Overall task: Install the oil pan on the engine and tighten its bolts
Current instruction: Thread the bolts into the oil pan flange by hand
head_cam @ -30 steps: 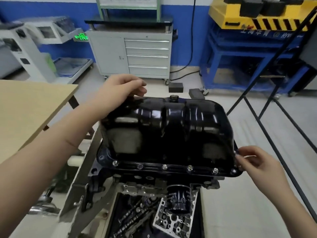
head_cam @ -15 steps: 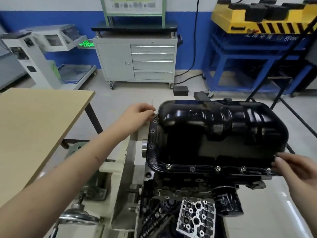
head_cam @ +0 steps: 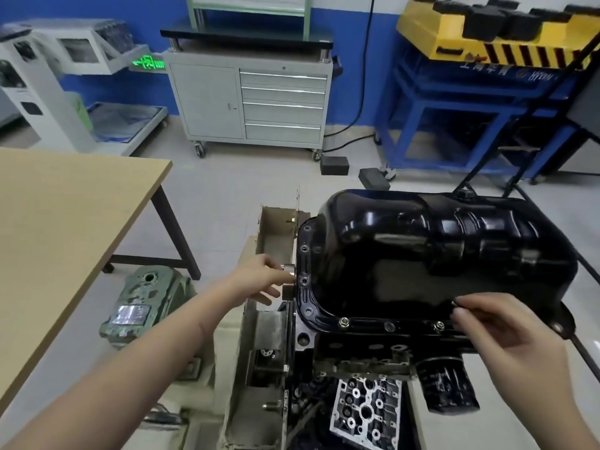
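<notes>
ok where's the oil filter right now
In the head view the oil filter is at lower right, sticking out from the engine below the oil pan flange, just under the right hand and right of the cylinder head.

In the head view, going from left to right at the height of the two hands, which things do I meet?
wooden table → green casting on the floor → left hand → oil pan → right hand

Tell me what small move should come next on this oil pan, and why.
Probably thread a bolt into an empty hole on the pan's left flange. The near edge already shows bolt heads, while the left holes look open. The left hand is right beside them; whether the right hand pinches a bolt is unclear.
</notes>
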